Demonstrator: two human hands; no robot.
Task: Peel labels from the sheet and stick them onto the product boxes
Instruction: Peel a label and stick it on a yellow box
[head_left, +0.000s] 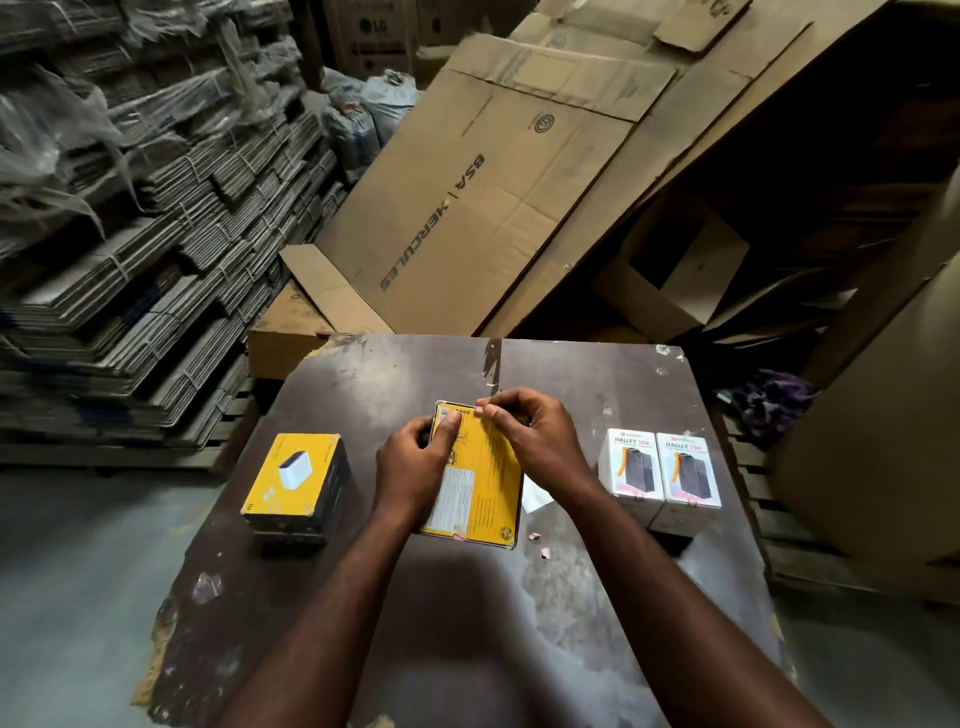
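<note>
A yellow product box (480, 483) lies flat in the middle of the dark table (363, 395), printed back upward. My left hand (415, 462) grips its left edge, thumb on the top face near the far corner. My right hand (535, 436) is over the box's far right part, with fingertips pinching something small and pale at the far edge; I cannot tell whether it is a label. A white paper piece (535, 496) shows just right of the box. A stack of yellow-and-black boxes (298, 480) stands to the left.
Two white "HALLEY 20K" boxes (660, 475) stand at the right of the table. Small pinkish scraps (537, 543) lie near the yellow box's near corner. Flattened cartons (493, 197) lean behind the table, and bundled cardboard stacks (130, 234) fill the left.
</note>
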